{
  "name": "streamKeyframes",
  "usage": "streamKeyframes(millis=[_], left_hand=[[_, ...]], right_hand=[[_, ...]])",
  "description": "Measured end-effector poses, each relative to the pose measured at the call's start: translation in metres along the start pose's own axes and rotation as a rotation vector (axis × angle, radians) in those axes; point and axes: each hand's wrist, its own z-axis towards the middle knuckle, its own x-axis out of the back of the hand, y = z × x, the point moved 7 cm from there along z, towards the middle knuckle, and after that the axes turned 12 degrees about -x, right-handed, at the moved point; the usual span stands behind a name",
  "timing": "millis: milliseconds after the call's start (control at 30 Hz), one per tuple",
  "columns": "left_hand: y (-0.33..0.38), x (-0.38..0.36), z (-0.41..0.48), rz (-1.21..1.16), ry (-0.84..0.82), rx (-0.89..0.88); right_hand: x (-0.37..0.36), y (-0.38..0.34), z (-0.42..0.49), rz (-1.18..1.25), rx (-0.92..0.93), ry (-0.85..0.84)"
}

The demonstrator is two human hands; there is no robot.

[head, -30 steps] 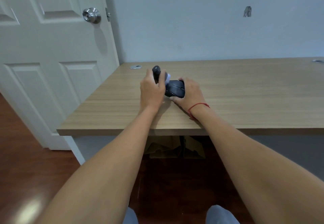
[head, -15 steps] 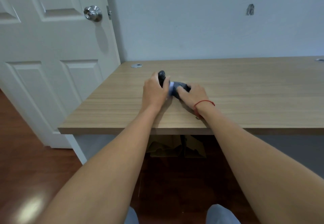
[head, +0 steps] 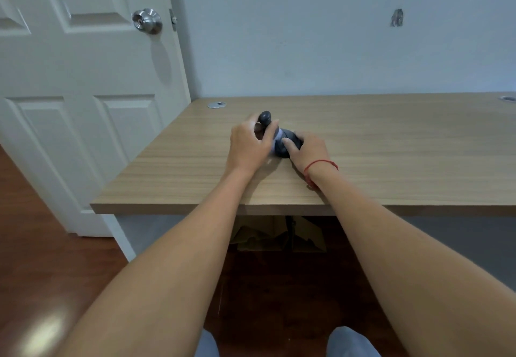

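**A:** What's in the hands rn?

**B:** The left hand (head: 250,144) is curled round a dark round-top thing (head: 264,118), which stands up out of the fist. The right hand (head: 308,150) has bent fingers over a black mouse (head: 292,136) and holds it down.

**A:** Where's the mouse?

**B:** Flat on the counter (head: 391,144), right between both hands, a bit back from the front edge.

**A:** Do the 2 dark things touch?

**B:** They're v. close, but the fingers hide that spot, so I can't tell. A pale bit (head: 276,136) peeks out between them. Is it cloth or part of the thing? It's too small to say.

**A:** OK, what could go wrong?

**B:** I think 3 things.
- If the left hand pushes hard and the right hand goes soft, the mouse slides away, bc the counter is smooth.
- If the left hand tilts, the round-top thing could slip out of the fist and roll.
- The fingers are squished in the gap, so a quick push could pinch one.

**A:** And if smth rolls?

**B:** The front edge is near, w/ hard wood floor (head: 42,245) below. A drop there could crack it, I guess.
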Motion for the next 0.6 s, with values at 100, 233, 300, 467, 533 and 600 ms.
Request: streamKeyframes(millis=[100, 233, 300, 467, 533, 600], left_hand=[[0.001, -0.005, -0.001, 0.012, -0.049, -0.035], [0.003, -0.007, -0.001, 0.049, -0.082, -0.056], [0.006, -0.004, -0.001, 0.034, -0.057, -0.062], [0.009, -0.004, -0.001, 0.044, -0.039, -0.094], [0.002, -0.004, 0.001, 0.029, -0.049, -0.067], [-0.001, -0.007, 0.002, 0.024, -0.076, -0.055]], right_hand=[[0.000, 0.000, 0.001, -0.006, 0.006, 0.003], [0.000, 0.001, 0.000, 0.011, -0.005, -0.002], [0.000, 0.000, 0.002, 0.018, -0.003, 0.003], [0.001, 0.000, 0.001, 0.025, -0.021, 0.011], [0.001, -0.002, -0.001, 0.007, -0.008, 0.014], [0.000, -0.003, -0.001, -0.013, 0.012, 0.007]])
